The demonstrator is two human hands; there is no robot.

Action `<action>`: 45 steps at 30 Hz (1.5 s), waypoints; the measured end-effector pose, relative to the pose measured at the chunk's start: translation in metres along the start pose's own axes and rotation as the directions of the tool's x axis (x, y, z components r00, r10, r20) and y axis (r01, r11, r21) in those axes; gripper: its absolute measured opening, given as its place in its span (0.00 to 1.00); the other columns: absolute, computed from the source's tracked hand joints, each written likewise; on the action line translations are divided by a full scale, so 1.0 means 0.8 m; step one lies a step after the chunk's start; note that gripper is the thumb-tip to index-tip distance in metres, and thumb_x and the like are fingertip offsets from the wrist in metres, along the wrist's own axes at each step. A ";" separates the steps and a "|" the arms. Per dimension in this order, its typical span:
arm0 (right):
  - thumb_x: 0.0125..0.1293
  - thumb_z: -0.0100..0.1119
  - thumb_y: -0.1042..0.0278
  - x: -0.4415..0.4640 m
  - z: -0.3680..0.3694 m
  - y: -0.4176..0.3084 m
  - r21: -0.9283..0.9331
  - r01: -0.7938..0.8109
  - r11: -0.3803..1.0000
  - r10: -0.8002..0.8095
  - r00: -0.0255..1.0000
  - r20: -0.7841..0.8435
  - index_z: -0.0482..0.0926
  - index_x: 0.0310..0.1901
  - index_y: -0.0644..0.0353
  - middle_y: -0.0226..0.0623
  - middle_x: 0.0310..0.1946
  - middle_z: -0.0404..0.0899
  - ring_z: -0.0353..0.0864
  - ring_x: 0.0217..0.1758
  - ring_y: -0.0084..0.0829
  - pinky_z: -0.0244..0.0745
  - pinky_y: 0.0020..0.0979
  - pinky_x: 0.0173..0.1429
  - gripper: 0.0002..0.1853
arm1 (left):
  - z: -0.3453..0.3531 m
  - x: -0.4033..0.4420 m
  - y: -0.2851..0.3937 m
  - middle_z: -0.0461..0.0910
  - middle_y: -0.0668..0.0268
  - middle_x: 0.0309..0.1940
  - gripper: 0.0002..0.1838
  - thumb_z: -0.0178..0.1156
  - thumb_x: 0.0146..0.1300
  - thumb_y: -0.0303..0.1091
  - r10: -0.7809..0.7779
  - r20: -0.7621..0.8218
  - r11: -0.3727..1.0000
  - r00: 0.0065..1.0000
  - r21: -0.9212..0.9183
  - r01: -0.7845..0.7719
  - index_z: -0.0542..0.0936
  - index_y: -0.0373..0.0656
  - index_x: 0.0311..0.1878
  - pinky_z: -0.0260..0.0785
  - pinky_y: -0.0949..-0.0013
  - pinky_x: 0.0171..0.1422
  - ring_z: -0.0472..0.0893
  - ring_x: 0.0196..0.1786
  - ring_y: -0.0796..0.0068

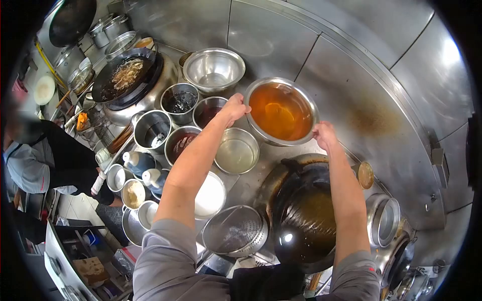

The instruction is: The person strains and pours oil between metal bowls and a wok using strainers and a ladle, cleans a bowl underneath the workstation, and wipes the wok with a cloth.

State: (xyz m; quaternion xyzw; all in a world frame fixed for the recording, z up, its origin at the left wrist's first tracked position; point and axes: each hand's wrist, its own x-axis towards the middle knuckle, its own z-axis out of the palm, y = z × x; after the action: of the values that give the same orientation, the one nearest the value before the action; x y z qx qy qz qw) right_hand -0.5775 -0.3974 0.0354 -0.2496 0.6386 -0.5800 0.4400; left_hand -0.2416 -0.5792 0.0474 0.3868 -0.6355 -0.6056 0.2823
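Observation:
A wide steel bowl (254, 124) of clear amber liquid is between my two hands, near the back wall. My left hand (235, 109) grips its left rim with curled fingers. On its right rim, my right hand (325, 134) has its fingers closed too. Whether the bowl rests on the counter or is lifted I cannot tell. Below it and to the right sits a large dark wok (306, 215) with shiny oily liquid inside. Under my left forearm stand steel pots, one with pale liquid (237, 150) and one with dark red sauce (182, 143).
An empty steel bowl (215, 67) stands at the back. Another wok (123, 75) with browned food is at upper left. A perforated strainer (235, 231) lies in front, near sauce bottles (139, 163). A person (45, 160) stands at the left. Steel walls enclose the back and right.

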 end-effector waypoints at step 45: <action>0.69 0.63 0.52 -0.600 -0.220 -0.199 -0.956 -0.052 0.289 -0.711 0.657 -0.251 0.76 0.62 0.62 0.48 0.64 0.73 0.75 0.66 0.42 0.70 0.42 0.71 0.27 | 0.076 -0.239 0.227 0.75 0.53 0.65 0.32 0.65 0.70 0.43 0.423 0.132 0.743 0.897 0.515 -0.426 0.70 0.34 0.70 0.63 0.65 0.73 0.74 0.67 0.66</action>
State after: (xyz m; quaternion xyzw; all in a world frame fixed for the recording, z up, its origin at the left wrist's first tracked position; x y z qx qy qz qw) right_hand -0.5238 0.0598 0.3085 -0.3676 0.8779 -0.2545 -0.1716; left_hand -0.2160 -0.3924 0.2414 0.2928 -0.8498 -0.3265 0.2923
